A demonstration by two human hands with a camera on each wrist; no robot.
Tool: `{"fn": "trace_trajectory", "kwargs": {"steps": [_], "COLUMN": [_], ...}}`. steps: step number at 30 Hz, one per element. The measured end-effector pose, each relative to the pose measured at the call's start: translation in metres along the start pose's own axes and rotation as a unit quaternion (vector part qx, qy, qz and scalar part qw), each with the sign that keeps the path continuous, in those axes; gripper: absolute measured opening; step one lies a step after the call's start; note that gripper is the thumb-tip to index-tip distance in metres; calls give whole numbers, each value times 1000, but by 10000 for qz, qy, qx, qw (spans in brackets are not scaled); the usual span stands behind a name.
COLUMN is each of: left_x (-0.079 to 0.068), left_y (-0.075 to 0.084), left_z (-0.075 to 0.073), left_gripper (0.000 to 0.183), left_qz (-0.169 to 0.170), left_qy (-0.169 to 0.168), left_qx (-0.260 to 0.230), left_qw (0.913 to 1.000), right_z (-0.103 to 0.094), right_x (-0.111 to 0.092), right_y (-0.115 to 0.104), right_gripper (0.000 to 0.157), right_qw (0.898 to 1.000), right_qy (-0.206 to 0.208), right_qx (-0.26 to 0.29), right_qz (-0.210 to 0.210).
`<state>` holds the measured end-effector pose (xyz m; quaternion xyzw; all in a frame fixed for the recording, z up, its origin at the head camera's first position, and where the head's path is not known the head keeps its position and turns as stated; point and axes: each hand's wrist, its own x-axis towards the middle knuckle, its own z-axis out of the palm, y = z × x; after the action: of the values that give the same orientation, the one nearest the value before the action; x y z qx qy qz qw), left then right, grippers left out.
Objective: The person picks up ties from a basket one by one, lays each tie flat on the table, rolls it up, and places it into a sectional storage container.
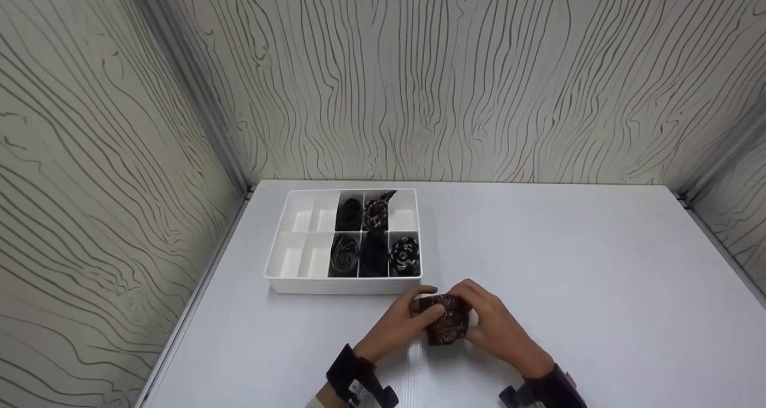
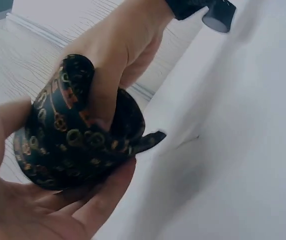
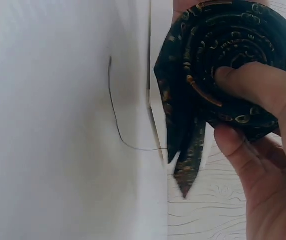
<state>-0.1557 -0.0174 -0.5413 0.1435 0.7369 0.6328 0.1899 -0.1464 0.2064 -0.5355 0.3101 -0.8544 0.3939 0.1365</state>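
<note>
A dark necktie (image 1: pixel 447 327) with small gold and reddish motifs is wound into a roll between both hands over the table. My left hand (image 1: pixel 400 326) grips the roll from the left, its thumb lying across it; in the left wrist view the fingers curl beneath the necktie (image 2: pixel 68 150). On the other side my right hand (image 1: pixel 499 327) holds it, with one digit pressed into the coil, as the right wrist view shows. There the spiral of the necktie (image 3: pixel 278 42) faces the camera, and its pointed ends hang loose.
Beyond the hands stands a white divided tray (image 1: pixel 344 285). Several of its compartments hold dark rolled neckties, one with a tip sticking up (image 1: pixel 377 213). A thin dark thread (image 3: pixel 115 117) lies on the white table (image 1: pixel 568 258). Wood-patterned panels (image 1: pixel 419 79) rise behind and at the sides.
</note>
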Motion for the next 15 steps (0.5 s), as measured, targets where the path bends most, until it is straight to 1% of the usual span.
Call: {"fn": "trace_trajectory", "kwargs": {"steps": [3,6,7,9,12,14,15], "left_x": [0,1,2,2,2,2,2], "left_y": [-1,-1,-1,0,-1,-2,-3], "left_z": [1,1,1,0,-1,-1,-1], "left_gripper": [65,62,62,60,63,66,68], "left_qz": [41,200,277,462,720,823,857], "left_qy": [-17,81,133,286,528,621,633], "left_qx": [-211,-345,-338,-216,168,435,548], "left_qw": [9998,9992,9990,9983,9959,9937,9928], "right_z": [2,2,2,1,-3,-6,-6], "right_x": [0,0,0,0,-3,-6,-6], "right_y": [-1,-1,-1,-1,2,4,5], "right_gripper": [69,69,72,80,98,108,109], "right_qw": [9999,9999,9998,9996,9984,9962,9948], "right_qy": [-2,-62,-107,-222,-482,-697,-786], "right_qx": [-52,-82,-110,-186,-213,-74,57], "right_qz": [-114,-125,-106,-25,224,510,647]}}
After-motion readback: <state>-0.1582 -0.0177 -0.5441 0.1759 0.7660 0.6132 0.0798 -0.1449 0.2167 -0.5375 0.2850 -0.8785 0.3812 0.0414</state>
